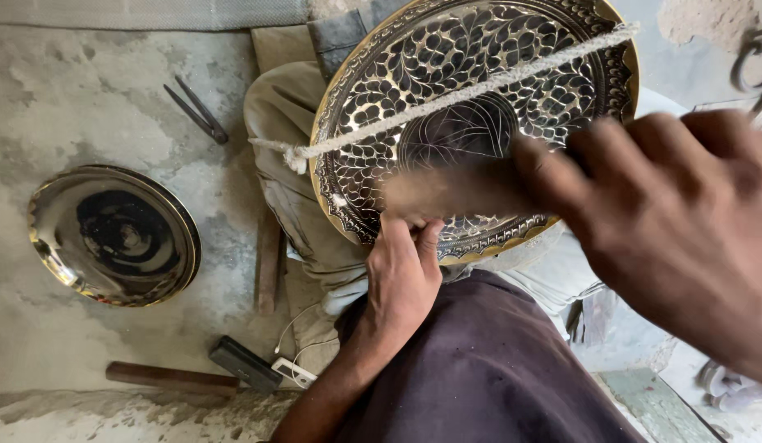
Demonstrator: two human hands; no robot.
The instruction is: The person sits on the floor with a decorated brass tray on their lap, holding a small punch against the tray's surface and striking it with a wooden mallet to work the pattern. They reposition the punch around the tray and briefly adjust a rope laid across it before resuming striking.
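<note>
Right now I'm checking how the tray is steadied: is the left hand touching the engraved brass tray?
Touching. The head view shows the left hand with its fingertips pressed against the lower rim of the engraved brass tray.

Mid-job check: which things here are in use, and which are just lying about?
In use: engraved brass plate, rope across it, left hand at its lower rim, right hand with a blurred tool.

Lying about: plain plate, tongs, hammer, phone.

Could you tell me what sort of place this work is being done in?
Probably a floor-level metal engraving workshop: an engraved brass plate rests on the worker's lap, a plain brass plate lies on the rough concrete floor, with metal dividers nearby.
</note>
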